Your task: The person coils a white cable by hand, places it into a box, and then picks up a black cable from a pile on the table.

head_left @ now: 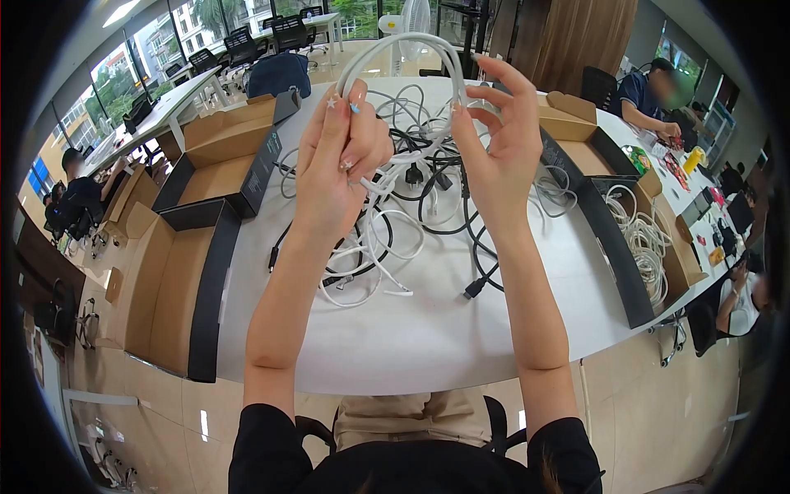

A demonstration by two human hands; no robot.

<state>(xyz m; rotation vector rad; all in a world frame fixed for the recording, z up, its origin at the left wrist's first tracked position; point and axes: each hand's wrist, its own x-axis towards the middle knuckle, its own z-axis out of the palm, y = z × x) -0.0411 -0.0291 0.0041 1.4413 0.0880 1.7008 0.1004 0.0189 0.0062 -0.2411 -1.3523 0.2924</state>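
Note:
A looped white cable (403, 39) arches between my two raised hands above the table. My left hand (344, 136) is closed around its left side, with cable strands hanging below the fist. On the right side, my right hand (499, 136) pinches the loop between thumb and index finger, its other fingers raised and apart. Beneath the hands lies a tangle of white cables (395, 239) and black cables (475, 230). One black plug (474, 287) points toward the front of the table.
Two open black boxes with brown interiors (216, 177) (169, 288) stand at left. Another open box (580, 148) is at right, near a box holding coiled white cables (646, 247). A blue bag (280, 76) lies behind. People sit at tables on both sides.

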